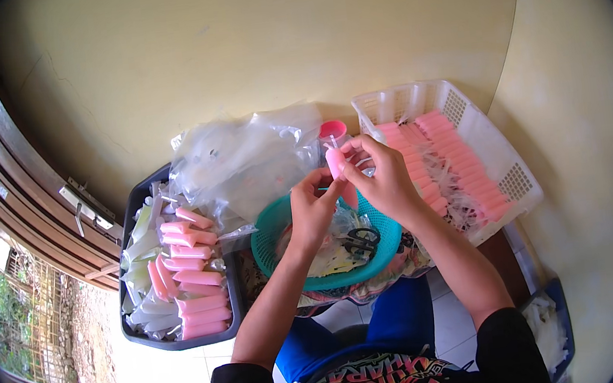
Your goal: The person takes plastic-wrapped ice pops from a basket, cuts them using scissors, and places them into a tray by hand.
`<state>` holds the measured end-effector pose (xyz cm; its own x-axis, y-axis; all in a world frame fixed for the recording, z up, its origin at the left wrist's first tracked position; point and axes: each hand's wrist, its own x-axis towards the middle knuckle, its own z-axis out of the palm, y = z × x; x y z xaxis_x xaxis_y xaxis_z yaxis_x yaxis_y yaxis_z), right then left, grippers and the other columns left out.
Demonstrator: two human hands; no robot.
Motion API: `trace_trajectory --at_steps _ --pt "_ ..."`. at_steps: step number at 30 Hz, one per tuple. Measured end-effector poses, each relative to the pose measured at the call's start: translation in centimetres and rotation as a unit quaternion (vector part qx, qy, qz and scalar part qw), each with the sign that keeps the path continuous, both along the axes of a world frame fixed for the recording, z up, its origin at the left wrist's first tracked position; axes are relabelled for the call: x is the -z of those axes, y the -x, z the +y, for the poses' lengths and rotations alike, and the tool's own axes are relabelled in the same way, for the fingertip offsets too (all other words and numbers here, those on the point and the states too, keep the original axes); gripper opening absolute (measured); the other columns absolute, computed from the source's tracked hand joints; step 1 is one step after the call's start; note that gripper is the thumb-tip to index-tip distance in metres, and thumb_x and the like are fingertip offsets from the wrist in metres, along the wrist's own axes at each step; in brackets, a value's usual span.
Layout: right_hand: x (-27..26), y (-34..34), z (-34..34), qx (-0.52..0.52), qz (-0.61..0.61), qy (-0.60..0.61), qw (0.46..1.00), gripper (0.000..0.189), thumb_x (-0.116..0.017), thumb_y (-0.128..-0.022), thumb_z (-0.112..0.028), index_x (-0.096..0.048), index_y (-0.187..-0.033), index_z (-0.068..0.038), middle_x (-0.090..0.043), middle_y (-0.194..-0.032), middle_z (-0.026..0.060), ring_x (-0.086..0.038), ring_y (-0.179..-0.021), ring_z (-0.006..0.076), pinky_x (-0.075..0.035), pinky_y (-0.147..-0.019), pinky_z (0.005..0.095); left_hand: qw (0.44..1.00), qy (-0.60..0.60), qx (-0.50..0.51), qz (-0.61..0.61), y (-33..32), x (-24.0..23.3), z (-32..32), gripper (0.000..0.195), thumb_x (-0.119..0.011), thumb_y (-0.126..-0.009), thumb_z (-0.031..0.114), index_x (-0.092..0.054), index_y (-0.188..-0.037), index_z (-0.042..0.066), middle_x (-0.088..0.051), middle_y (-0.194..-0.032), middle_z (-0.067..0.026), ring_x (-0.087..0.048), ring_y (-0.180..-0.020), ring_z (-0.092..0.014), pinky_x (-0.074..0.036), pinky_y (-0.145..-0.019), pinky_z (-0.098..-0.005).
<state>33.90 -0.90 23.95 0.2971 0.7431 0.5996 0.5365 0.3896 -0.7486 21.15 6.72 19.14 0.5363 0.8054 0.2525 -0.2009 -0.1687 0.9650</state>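
Between my two hands, a pink liquid-filled plastic tube packet [335, 160] is held upright above a teal plastic basket [276, 277]. My left hand [312, 205] grips its lower part. The fingers of my right hand [375, 169] close around its side, near the upper end. Part of another pink shape hangs below the fingers; whether it belongs to the same packet I cannot tell. Inside the basket lie black-handled scissors [362, 241] and clear plastic bags [321, 249]. A pink cup [333, 129] stands just behind the packet.
At left, a dark tray [188, 344] holds pink packets [194, 275] and whitish ones [142, 267]. A white plastic crate [523, 189] with rows of pink packets [468, 167] stands at right. Large clear plastic bags [251, 152] lie against the wall. A wooden door [44, 181] is far left.
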Motion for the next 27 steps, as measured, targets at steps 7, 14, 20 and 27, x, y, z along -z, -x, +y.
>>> trace_trajectory --at_steps 7,14,20,27 --pt "0.1 3.2 2.5 -0.046 0.033 0.023 0.998 0.022 -0.067 -0.087 -0.013 -0.068 -0.104 0.001 -0.070 -0.079 0.0112 -0.068 -0.067 0.0167 -0.053 -0.062 0.0284 0.988 -0.087 -0.099 0.086 4.9 -1.0 -1.3 0.024 -0.069 -0.088 0.018 -0.069 -0.096 -0.005 -0.070 -0.076 -0.0091 -0.062 -0.067 -0.010 -0.050 -0.062 -0.0276" --pt "0.0 6.7 4.6 -0.163 0.033 0.110 0.980 0.019 -0.066 -0.088 -0.009 -0.070 -0.103 0.002 -0.068 -0.083 0.0031 -0.061 -0.073 0.0072 -0.050 -0.068 0.0248 0.955 -0.181 -0.159 0.174 11.1 -2.6 -1.5 0.025 -0.069 -0.085 0.018 -0.069 -0.095 -0.005 -0.070 -0.075 -0.0146 -0.067 -0.066 -0.018 -0.052 -0.065 -0.0309" --pt "0.4 9.0 6.7 -0.269 0.038 0.162 0.948 0.019 -0.068 -0.085 -0.010 -0.071 -0.099 0.002 -0.070 -0.087 0.0048 -0.062 -0.079 0.0084 -0.051 -0.074 0.0247 0.940 -0.195 -0.161 0.230 15.1 -3.2 -1.6 0.026 -0.069 -0.083 0.015 -0.069 -0.099 -0.005 -0.070 -0.077 -0.0142 -0.067 -0.072 -0.017 -0.052 -0.069 -0.0308" --pt "-0.4 11.2 8.3 -0.331 0.107 0.195 0.917 0.014 -0.071 -0.081 -0.004 -0.073 -0.093 0.004 -0.072 -0.085 0.0077 -0.065 -0.080 0.0117 -0.051 -0.077 0.0251 0.949 -0.175 -0.165 0.204 17.6 -2.4 -0.6 0.026 -0.068 -0.082 0.012 -0.068 -0.100 -0.006 -0.070 -0.079 -0.0168 -0.069 -0.074 -0.019 -0.053 -0.069 -0.0328"
